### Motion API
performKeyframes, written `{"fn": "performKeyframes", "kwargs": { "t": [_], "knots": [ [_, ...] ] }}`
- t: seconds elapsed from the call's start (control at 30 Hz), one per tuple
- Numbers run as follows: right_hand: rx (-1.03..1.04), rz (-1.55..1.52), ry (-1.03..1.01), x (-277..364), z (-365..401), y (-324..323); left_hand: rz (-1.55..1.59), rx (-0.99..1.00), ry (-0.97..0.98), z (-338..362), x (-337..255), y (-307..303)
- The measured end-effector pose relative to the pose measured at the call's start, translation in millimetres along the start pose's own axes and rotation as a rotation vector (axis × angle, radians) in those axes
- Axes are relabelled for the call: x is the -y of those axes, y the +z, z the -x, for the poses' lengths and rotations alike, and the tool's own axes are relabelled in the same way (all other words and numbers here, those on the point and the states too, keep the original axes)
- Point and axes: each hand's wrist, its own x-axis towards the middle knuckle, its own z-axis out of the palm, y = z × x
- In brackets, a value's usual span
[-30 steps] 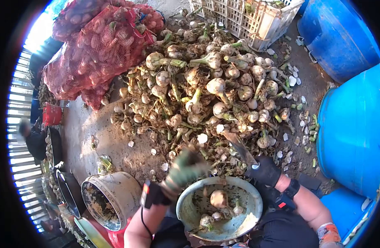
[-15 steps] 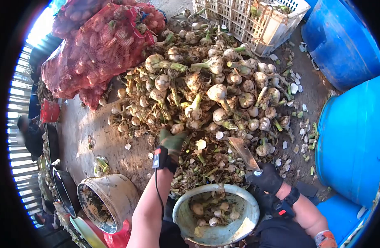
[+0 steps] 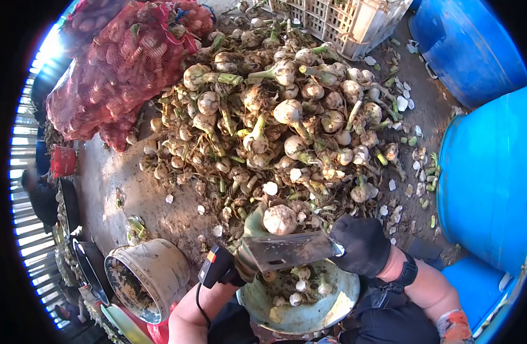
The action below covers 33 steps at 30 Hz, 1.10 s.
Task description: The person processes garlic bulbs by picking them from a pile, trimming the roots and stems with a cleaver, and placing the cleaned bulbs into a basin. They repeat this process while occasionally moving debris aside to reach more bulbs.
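My left hand (image 3: 253,228), in a green glove, is closed around a large pale garlic bulb (image 3: 279,219). Gripped in my right hand (image 3: 362,246), which wears a black glove, is a cleaver (image 3: 289,251) with a broad, smeared blade. The blade lies across in front of the bulb and overlaps my left glove in this view. Beneath both hands stands a pale green basin (image 3: 335,312) with several trimmed bulbs (image 3: 296,298) inside. Beyond my hands rises a heap of garlic with stalks (image 3: 289,112), cut stems and peelings at its near side.
Red mesh sacks (image 3: 117,74) of bulbs lie at the far left, a white crate (image 3: 346,26) at the back. Blue tubs (image 3: 487,178) line the right. A dirty white bucket (image 3: 160,272) stands left of the basin. Another person (image 3: 42,198) is at the left edge.
My left hand has come back from the heap with a garlic bulb in it. My right hand has swung the cleaver leftward, over the basin and close to the bulb.
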Motion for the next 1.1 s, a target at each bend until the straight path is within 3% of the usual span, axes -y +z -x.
{"fn": "performKeyframes", "kwargs": {
  "t": [0.03,0.07,0.37,0.4,0.43,0.47,0.5,0.53,0.57,0.6,0.63,0.67,0.7,0.77,0.83,0.9,0.97,1.1],
  "knots": [
    [-0.001,0.016,-0.032,1.8,-0.2,-1.1,0.462,0.299,-0.16,-2.9,4.1,-4.9],
    [0.0,0.017,-0.027,2.5,0.1,-0.5,0.465,0.299,-0.164,-2.2,6.7,-6.3],
    [0.003,-0.019,-0.09,-1.3,11.8,10.0,0.42,-0.068,-0.448,24.6,11.5,1.1],
    [-0.019,0.005,-0.075,-5.5,13.0,14.2,-0.383,0.051,-0.14,31.7,22.6,-29.2],
    [-0.041,0.029,-0.059,-10.7,14.8,19.8,-1.17,0.167,0.202,30.4,18.0,-11.9],
    [-0.042,0.031,-0.058,-25.3,17.6,26.0,-1.231,0.107,0.249,26.2,16.2,12.6],
    [0.018,0.088,0.061,-46.7,21.7,31.4,-0.776,0.1,-0.042,41.9,23.0,-8.5],
    [0.075,0.141,0.187,-55.0,25.0,33.1,-0.929,0.12,0.008,46.7,21.3,-1.6],
    [0.074,0.142,0.178,-56.4,26.7,33.0,-1.079,0.13,0.077,50.6,19.5,4.6],
    [0.003,0.063,0.244,-51.7,29.9,32.0,-0.49,0.34,0.285,36.7,28.4,3.2],
    [-0.073,-0.014,0.315,-44.7,33.5,29.1,-0.63,0.012,-0.001,44.4,17.5,2.0],
    [-0.028,-0.208,0.433,-34.9,32.3,25.8,-0.851,0.005,0.105,40.1,11.6,7.8],
    [-0.032,-0.209,0.429,-28.3,29.8,24.8,-1.071,-0.004,0.212,35.2,6.7,12.9],
    [0.067,-0.6,0.448,-14.0,27.1,27.8,-0.353,-0.296,0.14,21.1,14.7,11.9],
    [0.236,-0.829,0.57,10.3,21.9,21.8,-0.411,-0.077,0.383,20.8,23.4,19.5],
    [0.215,-1.288,0.728,29.5,19.5,21.4,-0.386,-0.096,0.409,16.4,25.0,27.9],
    [0.249,-1.167,0.686,17.7,26.5,33.5,-0.189,-0.112,0.415,17.7,35.4,30.6],
    [0.066,-1.086,0.743,-2.2,36.3,41.2,0.018,-0.071,0.394,20.9,40.5,24.3]
  ]
}}
